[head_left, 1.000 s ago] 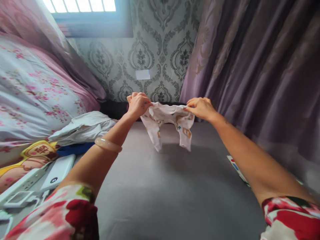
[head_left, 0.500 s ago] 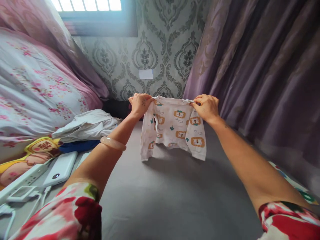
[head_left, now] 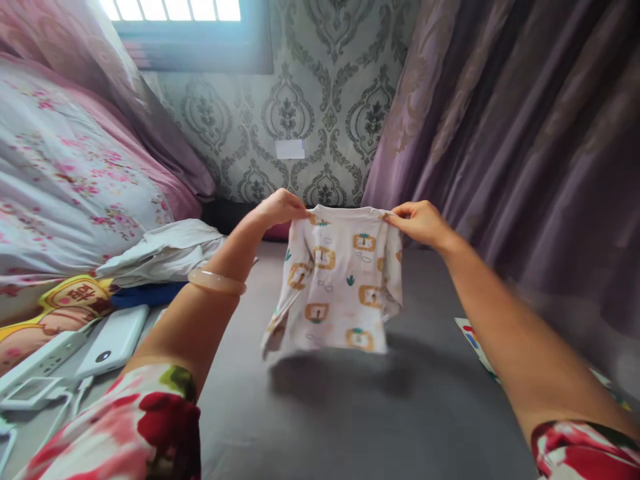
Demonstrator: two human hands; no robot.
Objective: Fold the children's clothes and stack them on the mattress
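Observation:
A small white long-sleeved shirt [head_left: 345, 280] with orange lion faces and green leaves hangs spread out in front of me. My left hand [head_left: 283, 205] pinches its left shoulder beside the collar. Closed on the opposite shoulder is my right hand [head_left: 419, 221]. The collar lies level between the two hands. Its hem hangs over the grey sheet [head_left: 320, 427], casting a shadow there, and the sleeves hang at the sides, slightly blurred.
On the left lie a crumpled pale cloth [head_left: 160, 250], a yellow cartoon cushion [head_left: 75, 300], a white power bank [head_left: 113, 343] and a power strip [head_left: 45, 360] with cables. A patterned booklet [head_left: 473, 340] lies partly behind my right forearm. Curtains [head_left: 480, 133] hang at right.
The shirt has swung toward me, its body now hanging down longer and its sleeves moved back and outward. Both hands keep hold of the shoulders. More of the booklet shows by the right forearm.

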